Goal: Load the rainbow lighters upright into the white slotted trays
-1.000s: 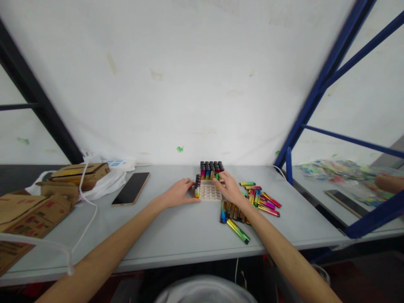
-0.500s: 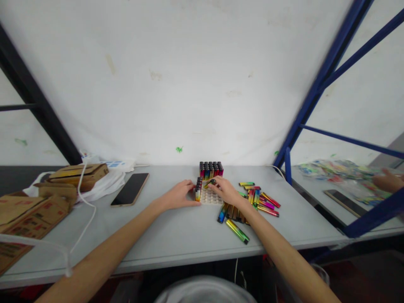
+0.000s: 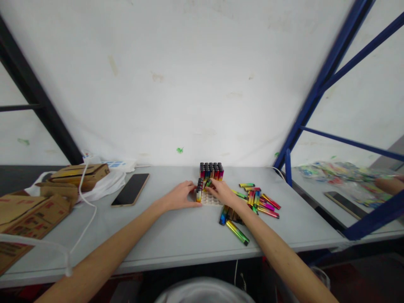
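Observation:
A small white tray with round holes lies on the grey table, with several colourful black-capped sticks standing in its far rows and left column. My left hand rests against the tray's left side, fingers curled on its edge. Over the tray, my right hand pinches one colourful stick, tilted, close to the left column. A loose pile of the same colourful sticks lies on the table just right of my right hand.
A phone lies face up left of the tray. Cardboard boxes, a plastic bag and a white cable sit at the far left. A blue rack post stands at the right, with another person's hand and a second phone beyond.
My right hand has moved left across the tray with a stick pinched in its fingers. The left hand has stayed at the tray's left side.

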`<state>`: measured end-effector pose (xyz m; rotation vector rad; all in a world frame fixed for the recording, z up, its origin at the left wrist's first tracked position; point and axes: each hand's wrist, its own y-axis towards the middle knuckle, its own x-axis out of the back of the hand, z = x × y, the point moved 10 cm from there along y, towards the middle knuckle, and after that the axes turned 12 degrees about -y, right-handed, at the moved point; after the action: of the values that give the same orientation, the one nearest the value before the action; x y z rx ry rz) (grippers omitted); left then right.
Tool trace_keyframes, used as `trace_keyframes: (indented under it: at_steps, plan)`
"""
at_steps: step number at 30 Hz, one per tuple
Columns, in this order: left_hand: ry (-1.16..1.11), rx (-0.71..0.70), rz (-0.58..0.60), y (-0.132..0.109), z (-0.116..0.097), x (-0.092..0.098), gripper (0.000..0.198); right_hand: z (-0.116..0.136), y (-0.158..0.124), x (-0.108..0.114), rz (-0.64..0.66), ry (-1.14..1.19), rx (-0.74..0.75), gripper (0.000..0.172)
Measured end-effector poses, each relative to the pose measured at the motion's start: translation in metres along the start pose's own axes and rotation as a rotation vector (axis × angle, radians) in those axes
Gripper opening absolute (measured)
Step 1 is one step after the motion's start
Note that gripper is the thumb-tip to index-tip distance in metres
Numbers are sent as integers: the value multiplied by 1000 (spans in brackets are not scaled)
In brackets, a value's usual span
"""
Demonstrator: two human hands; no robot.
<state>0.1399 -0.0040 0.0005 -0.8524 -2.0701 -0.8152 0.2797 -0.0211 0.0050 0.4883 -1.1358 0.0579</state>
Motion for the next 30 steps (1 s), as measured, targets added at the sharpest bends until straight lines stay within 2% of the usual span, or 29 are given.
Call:
trace_keyframes:
  at_steps: [5, 9, 12, 17, 19, 22, 26, 30]
  plan:
    - [2, 1, -1, 0, -2, 1, 60, 3, 8, -11, -20, -76, 48, 16]
    - [15, 1, -2, 0, -2, 1, 60, 8, 6, -8, -11, -143, 89, 15]
    - [15, 0, -1, 1, -1, 2, 62, 6, -2, 10, -21, -122, 109, 17]
    - [22, -3, -11, 1, -1, 4, 60, -16, -18, 44, -23, -43, 58, 22]
    - [28, 10, -28, 1, 2, 8, 58, -24, -24, 50, 24, -8, 32, 23]
    - [37, 42, -52, 0, 9, 16, 55, -26, -31, 46, 151, 109, 1, 27]
    - [53, 75, -67, -2, 22, 28, 56, -7, -40, 32, 360, 271, 71, 31]
    - [61, 97, -62, -4, 33, 34, 56, 9, -50, 19, 532, 308, 167, 39]
